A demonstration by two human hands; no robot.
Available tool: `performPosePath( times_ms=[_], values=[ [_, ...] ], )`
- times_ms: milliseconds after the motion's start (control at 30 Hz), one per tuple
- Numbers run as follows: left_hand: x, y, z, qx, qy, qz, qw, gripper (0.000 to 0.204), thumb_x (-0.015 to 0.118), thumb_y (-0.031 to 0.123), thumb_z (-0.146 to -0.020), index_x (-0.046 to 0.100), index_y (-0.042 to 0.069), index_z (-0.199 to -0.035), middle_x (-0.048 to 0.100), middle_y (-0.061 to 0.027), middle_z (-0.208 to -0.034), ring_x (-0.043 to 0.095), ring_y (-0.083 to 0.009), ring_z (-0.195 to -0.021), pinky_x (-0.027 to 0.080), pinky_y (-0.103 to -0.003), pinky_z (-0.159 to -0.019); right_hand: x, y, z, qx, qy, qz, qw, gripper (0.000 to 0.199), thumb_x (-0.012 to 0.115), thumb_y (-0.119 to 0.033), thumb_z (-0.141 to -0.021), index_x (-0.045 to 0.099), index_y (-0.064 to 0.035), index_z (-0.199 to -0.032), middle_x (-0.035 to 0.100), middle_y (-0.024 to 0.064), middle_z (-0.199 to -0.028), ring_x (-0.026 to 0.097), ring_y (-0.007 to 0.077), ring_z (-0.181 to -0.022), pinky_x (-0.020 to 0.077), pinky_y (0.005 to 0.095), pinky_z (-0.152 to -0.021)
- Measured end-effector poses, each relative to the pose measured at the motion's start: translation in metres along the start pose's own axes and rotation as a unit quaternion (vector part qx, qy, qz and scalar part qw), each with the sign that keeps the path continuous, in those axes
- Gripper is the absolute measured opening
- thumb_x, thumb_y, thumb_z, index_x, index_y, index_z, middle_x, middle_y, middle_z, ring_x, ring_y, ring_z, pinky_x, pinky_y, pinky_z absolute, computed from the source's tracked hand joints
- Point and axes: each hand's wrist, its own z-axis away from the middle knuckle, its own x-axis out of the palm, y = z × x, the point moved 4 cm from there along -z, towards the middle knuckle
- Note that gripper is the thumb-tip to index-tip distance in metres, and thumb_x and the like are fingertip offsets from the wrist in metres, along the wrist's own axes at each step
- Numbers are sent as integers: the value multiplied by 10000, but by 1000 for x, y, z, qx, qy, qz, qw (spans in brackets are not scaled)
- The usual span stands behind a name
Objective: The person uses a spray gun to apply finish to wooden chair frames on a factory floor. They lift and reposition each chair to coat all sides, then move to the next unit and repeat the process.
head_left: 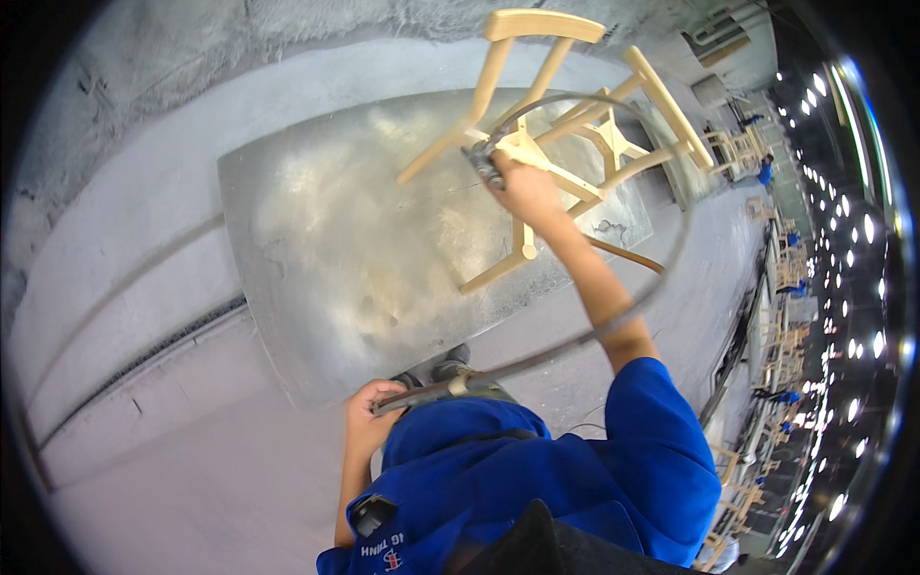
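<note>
My right hand reaches forward, its fingers wrapped round a grey metal spray gun. From the gun a grey hose arches up and over, then loops back down to my waist. There my left hand is closed on the hose's lower part. Just beyond the gun is a pale wooden chair frame, with its curved top rail at the far side. A second pale wooden chair frame is close on its right, partly overlapping it. Both look seatless.
Under the chair frames lies a broad grey sheet with pale, blotchy marks. A rough grey wall rises behind it. A dark groove crosses the floor at left. Far right, several wooden chairs and people in blue stand under rows of lights.
</note>
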Motion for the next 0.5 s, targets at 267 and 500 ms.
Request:
performPosePath(
  times_ms=[267, 500],
  values=[
    [92, -10, -17, 6, -200, -163, 966, 228, 785, 40, -856, 683, 33, -1060, 564, 65, -623, 489, -22, -601, 392, -209, -579, -110, 59, 170, -28, 244, -185, 952, 433, 728, -253, -912, 557, -54, -1256, 709, 161, -935, 695, 293, -759, 549, 401, -621],
    [161, -4, -2, -78, -264, -348, 896, 349, 766, 33, -842, 673, 42, -1178, 709, -43, -733, 609, -87, -634, 459, -252, -567, 26, 157, 369, 353, 65, -706, 611, 490, 616, -443, -998, 568, -42, -1275, 703, 65, -942, 652, 127, -801, 501, 275, -506]
  ],
)
